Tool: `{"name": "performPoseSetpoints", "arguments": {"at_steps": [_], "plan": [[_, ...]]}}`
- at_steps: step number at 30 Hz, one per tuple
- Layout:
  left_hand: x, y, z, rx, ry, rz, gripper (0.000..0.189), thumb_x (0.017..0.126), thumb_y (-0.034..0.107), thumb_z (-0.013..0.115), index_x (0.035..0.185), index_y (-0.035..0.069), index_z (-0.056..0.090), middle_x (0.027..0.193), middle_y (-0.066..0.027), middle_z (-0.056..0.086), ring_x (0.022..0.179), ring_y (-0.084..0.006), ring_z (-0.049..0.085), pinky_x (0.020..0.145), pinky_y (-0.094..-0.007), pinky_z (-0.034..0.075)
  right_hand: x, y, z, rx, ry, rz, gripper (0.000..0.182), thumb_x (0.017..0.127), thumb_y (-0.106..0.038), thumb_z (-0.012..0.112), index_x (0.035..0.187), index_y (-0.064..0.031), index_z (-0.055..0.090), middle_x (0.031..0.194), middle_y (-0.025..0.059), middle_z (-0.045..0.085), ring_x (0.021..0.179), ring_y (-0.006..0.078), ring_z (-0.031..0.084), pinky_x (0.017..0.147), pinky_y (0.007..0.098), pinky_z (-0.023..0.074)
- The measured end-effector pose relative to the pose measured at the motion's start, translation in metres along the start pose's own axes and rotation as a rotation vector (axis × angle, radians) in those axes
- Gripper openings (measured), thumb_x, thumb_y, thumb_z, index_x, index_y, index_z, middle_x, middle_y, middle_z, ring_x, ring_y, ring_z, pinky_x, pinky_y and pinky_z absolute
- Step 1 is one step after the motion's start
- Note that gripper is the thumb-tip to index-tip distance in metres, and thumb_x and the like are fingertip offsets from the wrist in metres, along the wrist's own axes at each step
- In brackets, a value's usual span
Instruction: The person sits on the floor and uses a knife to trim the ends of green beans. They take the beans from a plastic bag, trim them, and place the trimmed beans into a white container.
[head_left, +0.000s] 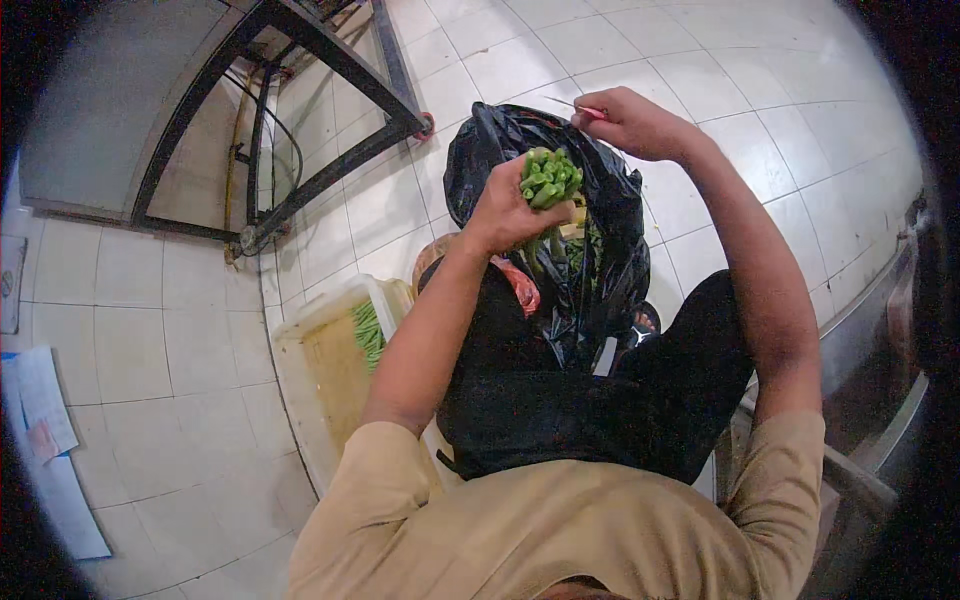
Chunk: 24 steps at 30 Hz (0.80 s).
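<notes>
A bunch of long green beans (551, 178) is gripped in my left hand (504, 206), with the cut ends pointing up. My right hand (626, 124) is closed around the pink handle (592, 112) of a small knife. Its thin blade (559, 100) points left, apart from the beans. Both hands are above an opened black plastic bag (510, 124) between my legs. Green scraps (583, 255) show inside the bag, partly hidden by its folds. To my left, a translucent plastic tub (322, 375) holds more green beans (367, 334) along one side; my left arm covers part of it.
A dark metal stand (337, 176) rises at the upper left on the white tiled floor (465, 45). An orange-red plastic piece (517, 285) lies by my left knee. Papers (49, 420) hang at the far left. A metal surface (862, 367) borders my right side.
</notes>
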<state>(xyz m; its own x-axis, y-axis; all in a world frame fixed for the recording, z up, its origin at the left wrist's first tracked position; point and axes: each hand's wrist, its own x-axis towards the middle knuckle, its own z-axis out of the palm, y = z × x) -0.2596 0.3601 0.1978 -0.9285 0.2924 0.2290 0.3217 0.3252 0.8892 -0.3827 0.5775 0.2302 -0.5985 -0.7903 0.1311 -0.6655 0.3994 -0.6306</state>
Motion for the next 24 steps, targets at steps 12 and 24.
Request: {"name": "performPoseSetpoints", "arguments": {"at_steps": [12, 24], "plan": [[-0.001, 0.007, 0.0, -0.199, 0.144, 0.087, 0.032, 0.077, 0.01, 0.083, 0.1, 0.006, 0.061, 0.089, 0.0001, 0.067, 0.08, -0.0069, 0.064, 0.076, -0.0253, 0.053, 0.0, -0.035, -0.004, -0.056, 0.06, 0.118, 0.039, 0.094, -0.038, 0.064, 0.09, 0.0012, 0.061, 0.074, 0.0083, 0.062, 0.061, 0.0197, 0.057, 0.059, 0.0359, 0.0454], [0.0, 0.004, -0.007, 0.001, 0.281, 0.23, 0.029, 0.078, 0.001, 0.078, 0.101, 0.005, 0.061, 0.094, -0.0045, 0.069, 0.087, -0.0124, 0.065, 0.079, -0.0287, 0.054, 0.0, -0.045, 0.008, 0.762, 0.021, 0.373, 0.04, 0.097, -0.043, 0.059, 0.09, -0.0042, 0.057, 0.063, 0.0035, 0.06, 0.048, 0.0131, 0.058, 0.044, 0.0254, 0.0455]]}}
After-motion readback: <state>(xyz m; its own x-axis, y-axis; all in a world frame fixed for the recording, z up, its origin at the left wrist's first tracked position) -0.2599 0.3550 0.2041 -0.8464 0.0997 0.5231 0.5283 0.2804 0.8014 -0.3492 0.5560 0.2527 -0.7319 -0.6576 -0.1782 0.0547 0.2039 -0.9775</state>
